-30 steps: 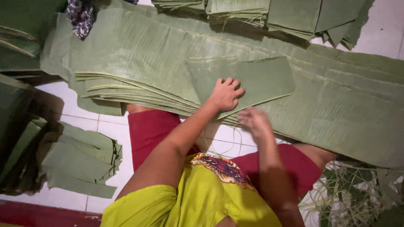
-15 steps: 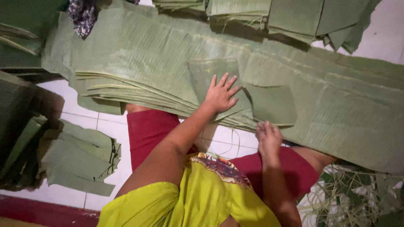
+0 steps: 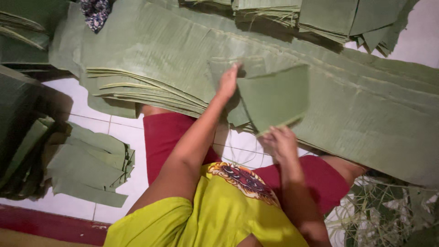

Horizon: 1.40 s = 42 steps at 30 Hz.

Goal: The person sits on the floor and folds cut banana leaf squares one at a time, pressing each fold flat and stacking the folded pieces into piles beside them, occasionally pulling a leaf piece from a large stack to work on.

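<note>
Head view: left hand (image 3: pixel 227 81), fingers extended, pressed flat on a cut leaf piece (image 3: pixel 274 98) lying atop the long stack of banana leaves (image 3: pixel 366 119). Right hand (image 3: pixel 282 142) pinches that piece's lifted near edge. Smaller leaf pile (image 3: pixel 89 167) on tiled floor (image 3: pixel 105 130), well apart.

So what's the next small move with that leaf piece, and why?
Probably lift the leaf piece clear of the leaf stack: the right hand pinches its lower edge, already raised, while the left hand presses its top edge down.
</note>
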Each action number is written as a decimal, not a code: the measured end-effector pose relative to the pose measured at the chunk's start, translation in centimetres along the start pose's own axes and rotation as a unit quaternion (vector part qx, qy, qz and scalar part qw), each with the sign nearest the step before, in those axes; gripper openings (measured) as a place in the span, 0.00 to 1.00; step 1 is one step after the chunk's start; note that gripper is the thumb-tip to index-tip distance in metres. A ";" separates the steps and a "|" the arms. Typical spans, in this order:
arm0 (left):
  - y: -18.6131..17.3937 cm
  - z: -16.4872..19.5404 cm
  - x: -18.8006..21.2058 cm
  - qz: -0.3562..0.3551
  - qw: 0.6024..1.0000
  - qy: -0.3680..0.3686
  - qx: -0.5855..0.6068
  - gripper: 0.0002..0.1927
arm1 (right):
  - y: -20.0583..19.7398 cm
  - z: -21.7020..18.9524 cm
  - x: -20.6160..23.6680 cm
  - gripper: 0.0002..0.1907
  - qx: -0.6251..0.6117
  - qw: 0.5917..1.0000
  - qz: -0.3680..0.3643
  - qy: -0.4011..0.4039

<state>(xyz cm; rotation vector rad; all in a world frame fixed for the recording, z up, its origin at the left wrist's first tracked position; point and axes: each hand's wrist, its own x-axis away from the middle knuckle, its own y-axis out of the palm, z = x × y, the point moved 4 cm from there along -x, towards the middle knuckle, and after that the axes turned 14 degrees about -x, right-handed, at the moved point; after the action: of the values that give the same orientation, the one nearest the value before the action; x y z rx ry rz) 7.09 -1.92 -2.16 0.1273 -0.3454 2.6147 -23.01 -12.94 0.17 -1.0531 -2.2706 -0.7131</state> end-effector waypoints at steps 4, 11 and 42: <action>-2.8 2.8 2.6 0.120 0.953 0.196 -0.197 0.21 | 6.3 4.0 -3.5 0.05 -0.023 0.998 -0.029 0.042; 4.0 4.9 7.6 -0.037 0.839 0.396 -0.371 0.19 | 6.9 3.3 -3.2 0.06 -0.009 0.991 -0.067 0.114; 4.7 3.1 5.8 -0.183 0.750 0.255 -0.582 0.36 | -0.4 14.5 -2.3 0.18 -0.159 0.946 -0.137 0.248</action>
<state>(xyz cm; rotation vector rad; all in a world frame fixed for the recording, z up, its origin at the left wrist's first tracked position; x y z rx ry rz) -0.13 -4.03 0.68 -0.8277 -1.4583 1.5341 -25.55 -4.92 -11.84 -0.5952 -1.9078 -1.3306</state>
